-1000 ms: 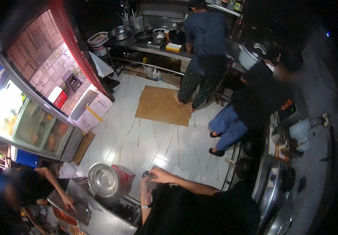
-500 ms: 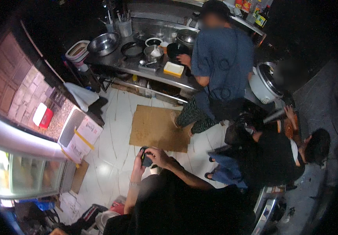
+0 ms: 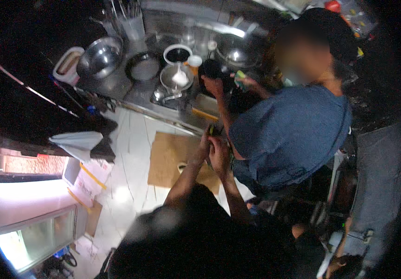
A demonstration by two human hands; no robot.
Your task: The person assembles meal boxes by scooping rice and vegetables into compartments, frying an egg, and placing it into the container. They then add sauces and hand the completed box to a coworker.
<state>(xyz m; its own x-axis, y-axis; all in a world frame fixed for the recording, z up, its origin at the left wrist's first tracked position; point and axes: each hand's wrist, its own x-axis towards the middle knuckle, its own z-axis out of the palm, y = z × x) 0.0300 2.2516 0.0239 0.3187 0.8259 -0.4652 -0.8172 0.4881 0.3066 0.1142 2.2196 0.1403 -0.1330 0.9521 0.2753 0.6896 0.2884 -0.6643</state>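
Observation:
My left hand (image 3: 204, 145) and my right hand (image 3: 218, 152) are close together in front of me, below the counter's front edge. Between them is a small dark object (image 3: 216, 130) with a yellow-green patch; its kind is not clear. The fingers of my left hand close around it, while those of my right hand press against its near end. Just beyond, a co-worker in a blue T-shirt (image 3: 289, 135) bends over the counter. One of that person's hands is on a black pan (image 3: 213, 69), the other grips a green and yellow sponge (image 3: 241, 80).
On the steel counter (image 3: 138, 96) are a large metal bowl (image 3: 100, 57), a frying pan (image 3: 144, 68), a smaller metal bowl (image 3: 167, 80) and a yellow-edged tray (image 3: 206, 106). Cardboard (image 3: 163, 160) covers part of the floor. A glass-fronted fridge (image 3: 38, 237) stands left; another person (image 3: 312, 237) is at lower right.
I have come nearer the counter, and my hands with the dark object have shifted forward and right. The co-worker now leans in with a sponge visible.

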